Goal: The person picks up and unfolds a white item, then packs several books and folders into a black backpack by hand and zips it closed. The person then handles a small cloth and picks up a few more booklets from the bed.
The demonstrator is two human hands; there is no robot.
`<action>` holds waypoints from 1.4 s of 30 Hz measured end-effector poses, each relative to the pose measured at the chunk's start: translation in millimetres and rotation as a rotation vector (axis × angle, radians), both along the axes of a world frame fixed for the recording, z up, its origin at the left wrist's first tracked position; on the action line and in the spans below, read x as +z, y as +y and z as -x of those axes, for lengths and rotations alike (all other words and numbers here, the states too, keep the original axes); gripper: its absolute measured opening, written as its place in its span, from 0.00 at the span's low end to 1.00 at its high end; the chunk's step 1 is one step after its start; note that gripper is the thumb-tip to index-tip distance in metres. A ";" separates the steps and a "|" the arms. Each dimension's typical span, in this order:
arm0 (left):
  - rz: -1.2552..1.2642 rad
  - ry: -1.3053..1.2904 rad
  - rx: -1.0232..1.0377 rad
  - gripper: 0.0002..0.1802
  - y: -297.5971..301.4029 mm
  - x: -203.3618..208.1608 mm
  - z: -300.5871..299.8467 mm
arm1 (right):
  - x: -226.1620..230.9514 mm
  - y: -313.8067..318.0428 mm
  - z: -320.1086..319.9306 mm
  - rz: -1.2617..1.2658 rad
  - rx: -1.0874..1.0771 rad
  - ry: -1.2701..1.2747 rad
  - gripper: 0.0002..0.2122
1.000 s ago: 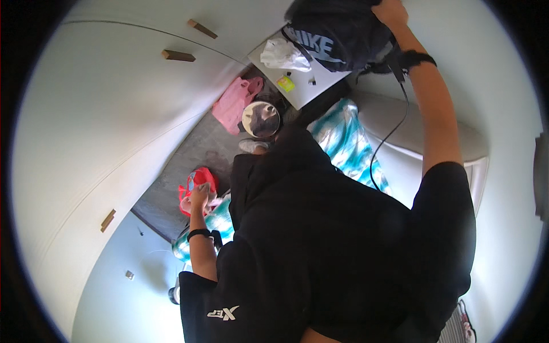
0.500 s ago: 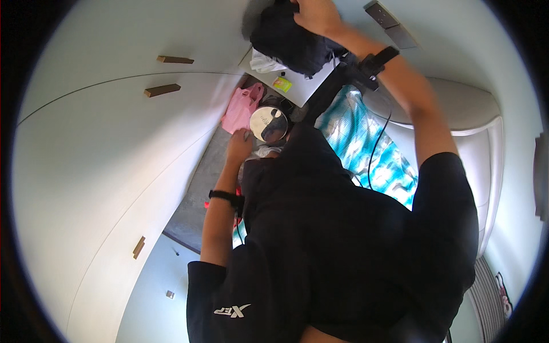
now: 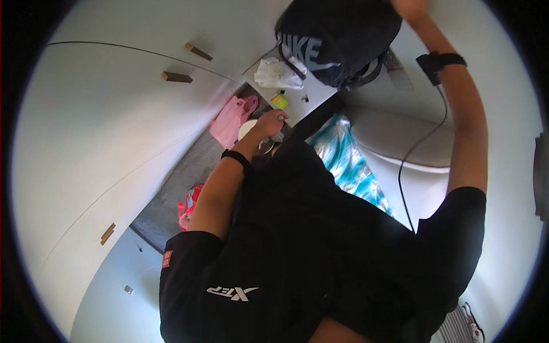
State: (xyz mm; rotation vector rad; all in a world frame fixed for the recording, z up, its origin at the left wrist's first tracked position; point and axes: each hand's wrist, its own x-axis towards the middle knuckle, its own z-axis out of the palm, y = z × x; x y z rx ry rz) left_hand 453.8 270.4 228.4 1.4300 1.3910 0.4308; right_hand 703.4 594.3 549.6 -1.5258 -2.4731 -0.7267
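Note:
A black backpack [image 3: 337, 40] with pale lettering hangs tilted at the top of the view, above the white table [image 3: 314, 97]. At its upper right edge, my right hand [image 3: 410, 8] is closed on it; the fingertips are partly cut off by the picture's rim. My left hand [image 3: 271, 122] is near the table's front edge, fingers loosely bent and slightly apart, with nothing visible in them. Below it, a round whitish lid-like thing [image 3: 246, 129] is largely covered by the hand and forearm. On the table lie a white plastic bag [image 3: 279, 72] and a small yellow-green packet [image 3: 279, 102].
A pink bag [image 3: 230, 120] stands on the grey floor [image 3: 189, 154] beside the white cabinet [image 3: 131, 114]. A red bag [image 3: 190, 206] lies nearer. To the right are a teal-and-white cloth [image 3: 349, 166] and a grey padded bed edge [image 3: 394, 134]. A black cable [image 3: 401, 183] runs from my right wrist.
My right hand has lifted the backpack and moved it right, baring more of the table and the white plastic bag. My left hand has moved forward and right, over the round lid-like thing.

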 end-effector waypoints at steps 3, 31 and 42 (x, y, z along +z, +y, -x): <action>0.034 -0.151 0.074 0.15 29.2 -29.4 -1.5 | -71.1 7.9 -17.0 -0.048 0.224 -0.262 0.13; -0.101 0.253 0.192 0.32 267.3 20.2 -88.2 | -108.7 -31.9 -0.8 0.286 -0.233 0.249 0.09; -0.088 0.249 0.024 0.49 263.6 -30.7 -106.4 | -212.3 -200.2 -42.7 -0.080 -0.283 0.963 0.11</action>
